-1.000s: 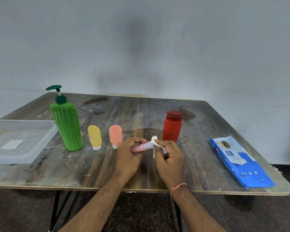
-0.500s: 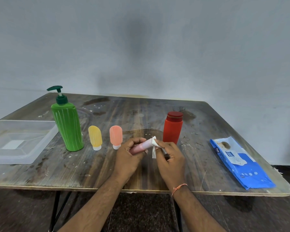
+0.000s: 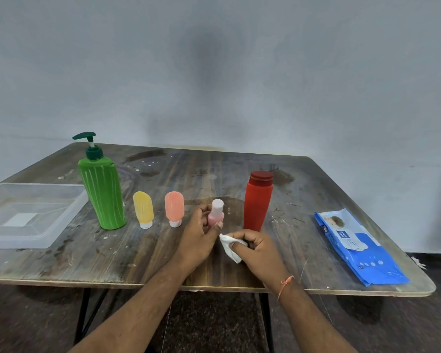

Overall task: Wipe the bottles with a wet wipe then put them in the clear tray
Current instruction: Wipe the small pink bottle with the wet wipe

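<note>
Pink bottle [image 3: 216, 215] is gripped upright by left hand [image 3: 201, 231]; wipe [image 3: 231, 246] is pinched by right hand [image 3: 257, 248]; tray [image 3: 61, 220] lies at nine o'clock.

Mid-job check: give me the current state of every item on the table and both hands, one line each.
Pink bottle: upright, cap up, held by left hand.
Wet wipe: crumpled in right hand, off the bottle.
Green pump bottle: standing, on table.
Yellow bottle: standing on its cap.
Orange bottle: standing on its cap.
Red bottle: standing, capped.
Clear tray: holds no bottles.
Wipes pack: lying flat; flap state unclear.
</note>
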Demonstrator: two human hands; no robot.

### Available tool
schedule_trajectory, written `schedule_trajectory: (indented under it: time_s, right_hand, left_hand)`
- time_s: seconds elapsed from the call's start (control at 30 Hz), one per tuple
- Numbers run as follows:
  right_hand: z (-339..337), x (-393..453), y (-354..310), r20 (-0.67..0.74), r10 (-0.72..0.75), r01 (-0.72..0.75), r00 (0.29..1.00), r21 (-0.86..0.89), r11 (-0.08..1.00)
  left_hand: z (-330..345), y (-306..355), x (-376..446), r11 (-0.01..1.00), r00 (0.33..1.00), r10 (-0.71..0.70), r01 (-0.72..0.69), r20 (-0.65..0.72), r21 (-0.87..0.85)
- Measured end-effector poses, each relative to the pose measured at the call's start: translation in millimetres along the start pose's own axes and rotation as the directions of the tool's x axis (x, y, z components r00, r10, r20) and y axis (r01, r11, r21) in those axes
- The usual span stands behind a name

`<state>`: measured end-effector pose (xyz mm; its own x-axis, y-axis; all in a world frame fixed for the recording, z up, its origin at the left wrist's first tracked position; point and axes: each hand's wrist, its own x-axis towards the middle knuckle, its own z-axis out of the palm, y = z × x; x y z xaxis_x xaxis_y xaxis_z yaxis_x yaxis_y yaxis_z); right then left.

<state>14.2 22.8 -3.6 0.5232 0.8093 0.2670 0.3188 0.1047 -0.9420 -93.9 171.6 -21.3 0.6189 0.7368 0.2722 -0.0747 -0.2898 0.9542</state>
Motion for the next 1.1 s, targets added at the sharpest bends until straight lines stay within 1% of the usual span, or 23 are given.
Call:
schedule_trajectory:
  time_s: [0.1,0.23,0.53,0.83,1.1]
  right_hand:
    - [-8.3,-8.8,-5.3,0.064,0.002,-0.001,0.998,-0.02,1.0]
    - [-13.9,-15.9,-6.1,0.05,0.01,-0.009,0.999,-0.016,1.0]
    - [-16.8,-14.6,-2.3,0.052,0.01,-0.008,0.999,-0.047,0.999]
    - [-17.6,-13.0,-2.6,0.055,0.016,-0.014,0.998,-0.032,0.999]
    - [-16.9,-14.3,-4.9,0.052,0.034,-0.031,0.998,-0.047,0.998]
  left_hand:
    - [1.2,1.6,8.2,0.998,0.996,-0.01,0.005,0.086,0.066]
    - [0.6,-0.4,24.9,0.987,0.98,-0.039,0.008,0.195,0.158]
    - [-1.2,-6.9,54.7,0.967,0.953,-0.048,-0.031,0.299,0.254]
    - [2.3,-4.5,49.6,0.949,0.947,-0.036,-0.067,0.318,0.307]
    - [-0.3,-4.9,48.7,0.962,0.95,-0.141,0.064,0.28,0.267]
